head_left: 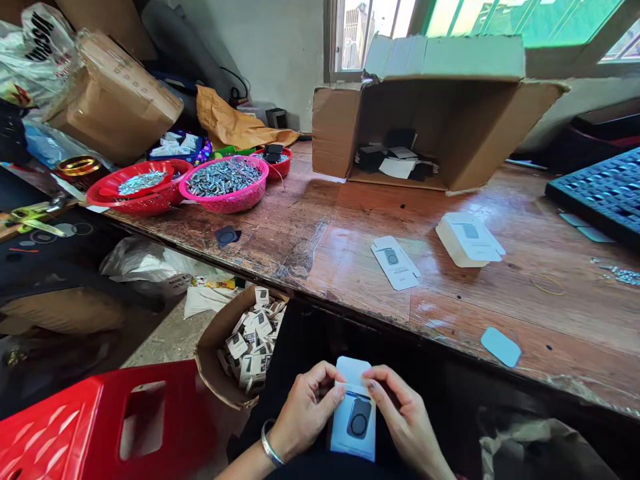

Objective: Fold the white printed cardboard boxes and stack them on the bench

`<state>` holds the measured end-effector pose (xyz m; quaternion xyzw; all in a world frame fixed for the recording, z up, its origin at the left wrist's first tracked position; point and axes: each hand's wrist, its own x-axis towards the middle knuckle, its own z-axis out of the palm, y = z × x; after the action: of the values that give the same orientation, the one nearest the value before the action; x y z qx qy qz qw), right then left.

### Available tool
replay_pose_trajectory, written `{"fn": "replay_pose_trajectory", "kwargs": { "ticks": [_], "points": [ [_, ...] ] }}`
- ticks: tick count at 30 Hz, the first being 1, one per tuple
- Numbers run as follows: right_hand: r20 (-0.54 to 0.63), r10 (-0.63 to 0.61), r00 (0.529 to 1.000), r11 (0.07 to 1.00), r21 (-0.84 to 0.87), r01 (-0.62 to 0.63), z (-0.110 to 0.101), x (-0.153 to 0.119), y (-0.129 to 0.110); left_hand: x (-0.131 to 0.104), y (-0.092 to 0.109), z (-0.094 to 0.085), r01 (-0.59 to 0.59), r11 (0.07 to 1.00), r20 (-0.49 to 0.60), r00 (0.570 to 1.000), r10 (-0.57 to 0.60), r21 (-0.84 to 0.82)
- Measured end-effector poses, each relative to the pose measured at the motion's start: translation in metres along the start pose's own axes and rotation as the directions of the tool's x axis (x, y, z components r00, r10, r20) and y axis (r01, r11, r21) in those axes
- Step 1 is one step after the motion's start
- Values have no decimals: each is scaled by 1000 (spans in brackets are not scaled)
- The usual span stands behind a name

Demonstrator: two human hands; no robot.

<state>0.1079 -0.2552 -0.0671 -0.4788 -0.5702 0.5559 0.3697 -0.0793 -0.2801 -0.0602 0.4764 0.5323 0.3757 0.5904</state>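
A small white printed box (345, 440) with a dark ring-marked gadget pictured on its front is upright above my lap, its top flap raised. My left hand (311, 405) pinches the upper left edge, thumb and fingertips closed on it; a silver bangle is on that wrist. On the opposite side, my right hand (400, 410) grips the upper right edge between thumb and forefinger. Whether anything is inside the box cannot be seen. Up on the table, one flat box (399, 268) of the same print lies near a stack of flat boxes (465, 250).
A cardboard box (229, 381) full of packed small boxes stands on the floor beside a red stool (173, 420). On the table are a pink basket of metal parts (227, 200), red baskets (120, 207), an open carton (335, 137), a light-blue piece (501, 347) and a black tray (600, 207).
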Motion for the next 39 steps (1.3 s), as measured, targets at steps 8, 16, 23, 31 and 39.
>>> {"fn": "replay_pose_trajectory", "kwargs": {
  "ticks": [8,16,23,31,39],
  "points": [
    [115,299,947,889,328,-320,-3,17,-5,0,2,0,31,988,24,999,-27,-152],
    [242,472,848,591,627,-508,4,14,-4,5,-1,-1,14,986,-18,1000,-11,163],
    [27,286,958,914,291,-281,-2,17,5,14,-4,4,18,997,-97,995,-11,76],
    [149,80,986,992,84,-93,-13,15,-2,14,-4,-1,-84,993,9,996,84,86],
    [176,178,968,984,-12,-178,-11,17,-25,12,14,1,-181,948,-47,979,200,263]
  ]
}}
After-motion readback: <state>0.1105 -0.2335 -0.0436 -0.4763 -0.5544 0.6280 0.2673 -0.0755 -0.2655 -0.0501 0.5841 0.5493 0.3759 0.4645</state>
